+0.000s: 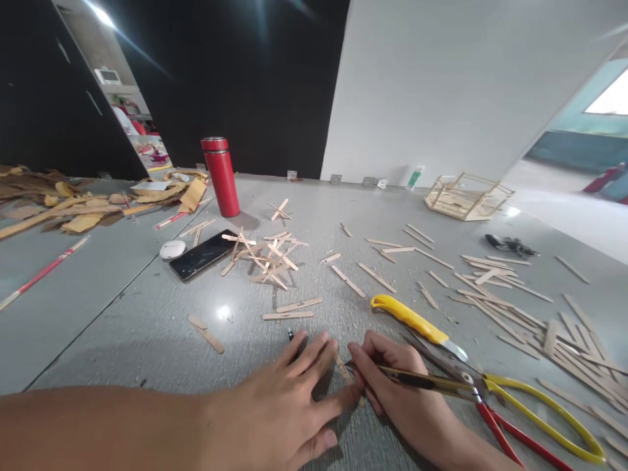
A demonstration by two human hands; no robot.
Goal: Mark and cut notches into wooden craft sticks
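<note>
My left hand (289,399) lies palm down with its fingers spread, the fingertips against a small wooden craft stick (343,369) on the table. A dark pointed end of a pen-like object (291,335) pokes out beside its index finger. Between thumb and fingers, my right hand (397,379) grips a slim cutter knife (422,379), black and gold, its tip touching the stick. Part of the stick is hidden beneath my fingers. Right of that hand lie yellow-handled scissors (544,412), a red-handled tool (510,435) and a yellow-handled blade (415,319), partly overlapping.
Loose craft sticks (495,301) cover the right side, with a tangled pile (275,258) ahead. A phone (203,254), white case (173,249) and red flask (220,176) stand left of centre. Farther off are a stick frame (468,199) and cardboard scraps (83,206).
</note>
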